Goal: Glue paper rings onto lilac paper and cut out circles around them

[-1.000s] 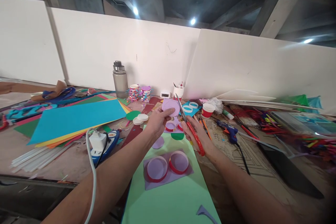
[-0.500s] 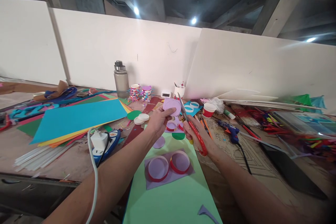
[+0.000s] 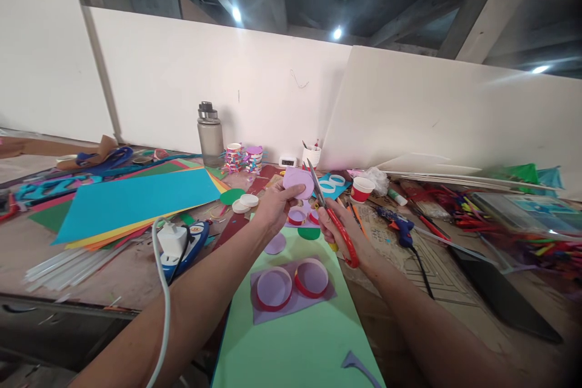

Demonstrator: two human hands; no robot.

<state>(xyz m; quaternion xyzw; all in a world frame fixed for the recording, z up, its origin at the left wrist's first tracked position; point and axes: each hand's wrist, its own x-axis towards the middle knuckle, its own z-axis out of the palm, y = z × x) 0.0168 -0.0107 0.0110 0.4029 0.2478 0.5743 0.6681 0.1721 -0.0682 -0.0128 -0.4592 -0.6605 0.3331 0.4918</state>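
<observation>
Pinched in my left hand [image 3: 278, 206] is a piece of purple paper [image 3: 295, 180], held up above the light green sheet [image 3: 300, 345]. My right hand [image 3: 343, 231] grips red-handled scissors [image 3: 339, 227], their blades pointing up and away, close to the paper's right edge. Below, two red-rimmed paper cup rings [image 3: 274, 290] stand on a purple rectangle [image 3: 261, 317]. A purple disc [image 3: 275, 244] and a green disc [image 3: 309, 233] lie nearer my hands. A curved purple offcut [image 3: 359, 367] rests at the near end of the green sheet.
Left are stacked coloured sheets [image 3: 136, 200], a power strip [image 3: 197, 236] with a white cable, and a bottle [image 3: 210, 136]. Right are a paper cup [image 3: 362, 188], a blue glue gun [image 3: 400, 227], a black tablet-like slab [image 3: 504, 294] and a plastic box [image 3: 522, 212].
Both hands, the purple paper and the scissors stay almost where they were. The view has shifted very slightly.
</observation>
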